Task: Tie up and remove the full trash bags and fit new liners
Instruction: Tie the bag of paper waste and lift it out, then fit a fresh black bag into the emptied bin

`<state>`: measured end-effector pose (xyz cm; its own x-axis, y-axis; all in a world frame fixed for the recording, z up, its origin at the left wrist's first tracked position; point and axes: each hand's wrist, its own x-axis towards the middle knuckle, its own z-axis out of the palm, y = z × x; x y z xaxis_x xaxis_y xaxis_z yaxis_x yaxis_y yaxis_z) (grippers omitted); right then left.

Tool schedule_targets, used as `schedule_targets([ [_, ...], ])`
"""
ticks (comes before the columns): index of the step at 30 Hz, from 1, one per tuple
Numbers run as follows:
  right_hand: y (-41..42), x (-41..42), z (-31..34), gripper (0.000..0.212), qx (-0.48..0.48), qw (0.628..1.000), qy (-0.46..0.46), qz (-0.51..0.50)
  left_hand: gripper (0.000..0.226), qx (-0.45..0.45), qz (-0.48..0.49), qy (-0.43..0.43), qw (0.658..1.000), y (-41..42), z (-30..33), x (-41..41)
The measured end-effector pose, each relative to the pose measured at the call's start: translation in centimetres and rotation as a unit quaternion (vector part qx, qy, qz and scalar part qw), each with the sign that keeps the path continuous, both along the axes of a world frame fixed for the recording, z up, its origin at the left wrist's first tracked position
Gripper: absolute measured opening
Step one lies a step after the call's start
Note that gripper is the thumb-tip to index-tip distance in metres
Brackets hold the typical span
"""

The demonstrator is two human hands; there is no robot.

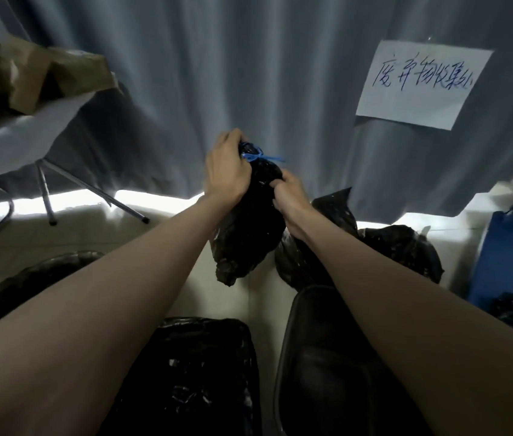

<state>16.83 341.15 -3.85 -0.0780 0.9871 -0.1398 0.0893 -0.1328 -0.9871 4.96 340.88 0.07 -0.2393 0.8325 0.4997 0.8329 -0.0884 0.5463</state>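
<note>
- On the left, a bin (22, 278) lined in black plastic sits low on the pale floor, well apart from the work in hand; a second lined bin (192, 366) stands nearer, below and between the forearms.
- The left hand (227, 174) is curled round the gathered neck of the black trash bag (249, 234), its fingers closed just below the top of the bunched plastic, so the bag hangs from this grip, clear of the floor.
- A blue tie (260, 157) is knotted round the neck, just right of the left fingers, its loose ends sticking out to the right.
- The bag looks soft, crinkly and slick; it sags into a small lump, so I judge it fairly light. The cinched neck under the knot is the safest place to hold, since the thin film could tear or slip if grabbed by its belly.
- The right hand (290, 196) pinches a fold of the bag's upper side, lower than the left hand and right of the neck; the bulk of the bag hangs below both hands.
- Further right, tied black bags (400, 247) lie heaped on the floor by the curtain (170, 73), and an unlined dark bin (321, 357) stands near, beneath the right forearm.
</note>
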Motion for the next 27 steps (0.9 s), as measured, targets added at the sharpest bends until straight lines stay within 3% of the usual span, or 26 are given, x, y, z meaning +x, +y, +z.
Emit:
schedule_targets([
  [3, 2.1, 0.8, -3.3, 0.034, -0.03, 0.996, -0.073, 0.033, 0.023, -0.051, -0.034, 0.079, 0.995, 1.2, -4.0, -0.7],
  [7, 1.8, 2.7, -7.3, 0.038, -0.032, 0.959, -0.279, 0.035, 0.025, -0.204, -0.087, 0.129, 0.967, 0.8, -9.5, 0.7],
  [12, 0.5, 4.7, -9.3, 0.044, -0.027, 0.926, -0.369, 0.078, 0.049, -0.384, -0.165, 0.24, 0.876, 0.1, -12.3, 3.6],
  [16, -1.5, 6.6, -8.1, 0.05, 0.034, 0.914, -0.4, 0.058, 0.075, -0.365, -0.108, 0.333, 0.863, -0.6, -10.4, 5.5],
  [21, -4.7, 9.5, -5.0, 0.056, 0.116, 0.883, -0.454, 0.043, 0.066, -0.308, -0.102, 0.311, 0.893, -2.4, -7.7, 8.2],
  [27, -9.3, 14.9, -1.3, 0.056, 0.159, 0.858, -0.489, 0.011, 0.061, -0.252, -0.139, 0.339, 0.896, -5.5, -4.6, 13.9],
])
